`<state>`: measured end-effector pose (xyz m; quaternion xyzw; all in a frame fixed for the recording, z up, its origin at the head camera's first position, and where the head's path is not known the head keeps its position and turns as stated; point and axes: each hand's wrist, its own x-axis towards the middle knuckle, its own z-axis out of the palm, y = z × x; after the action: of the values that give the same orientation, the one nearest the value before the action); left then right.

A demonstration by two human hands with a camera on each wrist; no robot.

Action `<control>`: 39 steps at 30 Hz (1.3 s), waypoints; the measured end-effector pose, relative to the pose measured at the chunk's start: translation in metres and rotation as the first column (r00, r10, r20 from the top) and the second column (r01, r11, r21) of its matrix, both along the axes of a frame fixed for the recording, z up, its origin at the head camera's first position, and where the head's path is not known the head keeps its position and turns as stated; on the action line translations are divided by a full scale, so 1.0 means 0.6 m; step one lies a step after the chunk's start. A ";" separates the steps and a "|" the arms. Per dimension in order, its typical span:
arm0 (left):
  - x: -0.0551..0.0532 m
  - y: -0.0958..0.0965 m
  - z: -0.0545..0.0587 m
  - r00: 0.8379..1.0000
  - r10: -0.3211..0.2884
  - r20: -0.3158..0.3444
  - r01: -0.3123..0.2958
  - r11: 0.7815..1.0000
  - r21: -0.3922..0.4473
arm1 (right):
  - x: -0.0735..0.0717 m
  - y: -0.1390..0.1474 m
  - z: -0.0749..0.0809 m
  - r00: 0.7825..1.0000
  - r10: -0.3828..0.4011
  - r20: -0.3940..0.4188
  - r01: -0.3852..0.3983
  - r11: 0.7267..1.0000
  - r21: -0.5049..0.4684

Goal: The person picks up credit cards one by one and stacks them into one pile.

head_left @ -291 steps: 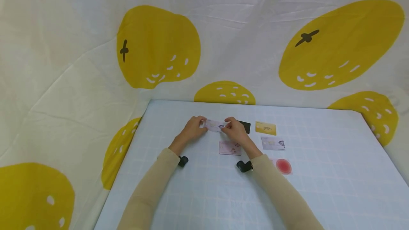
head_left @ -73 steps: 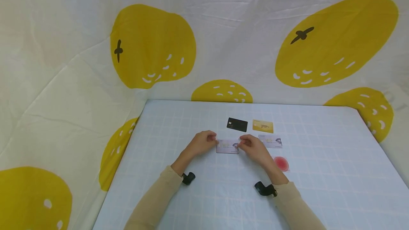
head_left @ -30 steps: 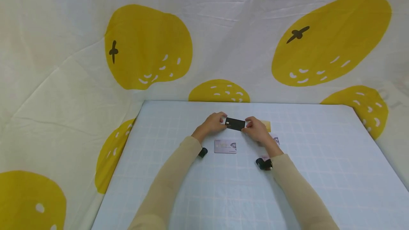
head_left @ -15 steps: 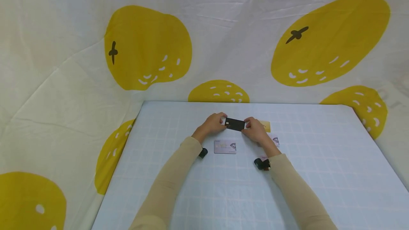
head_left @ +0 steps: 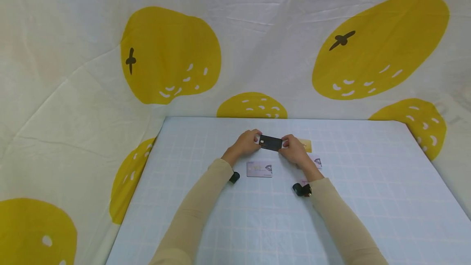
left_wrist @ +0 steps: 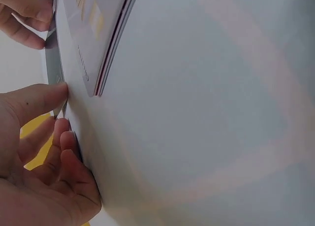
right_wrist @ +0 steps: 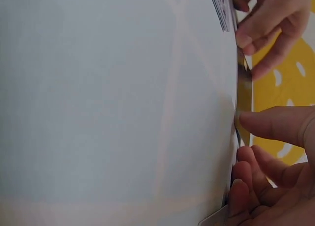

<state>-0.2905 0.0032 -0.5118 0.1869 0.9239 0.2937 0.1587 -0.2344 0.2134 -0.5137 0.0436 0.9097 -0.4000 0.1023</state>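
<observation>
Both arms reach forward over the pale surface, the beige sleeves slanting inward so that the hands come toward each other at the far part of it. The left hand holds the left short end of a black card, and the right hand holds its right short end. On each side the thumb is nearer the person and a fingertip lies at the far corner, the gap closed down to a light pinch; in both wrist views the other fingers curl in beside the thumb. The black card lies between the two hands, roughly level and slightly askew, its chip toward the left hand; whether it touches the surface I cannot tell. Nearer the person, just below it, a neat stack of cards lies flat, its layered edges showing in the left wrist view. A gold card lies just beyond the right hand, partly covered by it. The right wrist crosses over a pale purple card, and a black wrist camera hides most of another item near the sleeve.
</observation>
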 end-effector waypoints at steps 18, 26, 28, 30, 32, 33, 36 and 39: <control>0.008 0.004 -0.003 0.998 0.054 0.017 -0.055 0.995 0.077 | 0.003 0.003 0.004 1.000 -0.028 -0.006 0.027 0.997 -0.066; 0.013 0.000 -0.004 0.992 0.107 0.073 -0.117 0.983 0.140 | 0.003 0.003 0.007 1.000 -0.031 -0.006 0.030 0.998 -0.056; 0.014 -0.002 -0.003 0.992 0.103 0.068 -0.112 0.982 0.152 | 0.005 0.002 0.008 0.999 -0.032 -0.014 0.031 0.997 -0.064; 0.015 -0.006 -0.001 0.994 0.095 0.060 -0.104 0.980 0.171 | 0.006 0.001 0.009 0.999 -0.035 -0.030 0.033 0.996 -0.079; 0.017 -0.009 -0.001 0.995 0.089 0.052 -0.097 0.977 0.192 | 0.008 0.000 0.010 0.998 -0.039 -0.047 0.034 0.994 -0.101; 0.017 -0.011 0.000 0.995 0.086 0.049 -0.095 0.974 0.204 | 0.008 0.000 0.010 0.997 -0.039 -0.061 0.032 0.993 -0.112; 0.018 -0.015 -0.001 0.996 0.081 0.046 -0.090 0.968 0.234 | 0.011 0.000 0.010 0.996 -0.041 -0.082 0.030 0.991 -0.129; 0.022 -0.021 0.001 0.995 0.082 0.054 -0.094 0.960 0.263 | 0.014 0.000 0.011 0.996 -0.043 -0.082 0.031 0.989 -0.145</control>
<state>-0.2775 -0.0094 -0.5111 0.1590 0.8800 0.4255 0.1388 -0.2258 0.2132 -0.5072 0.0361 0.8811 -0.4679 0.0591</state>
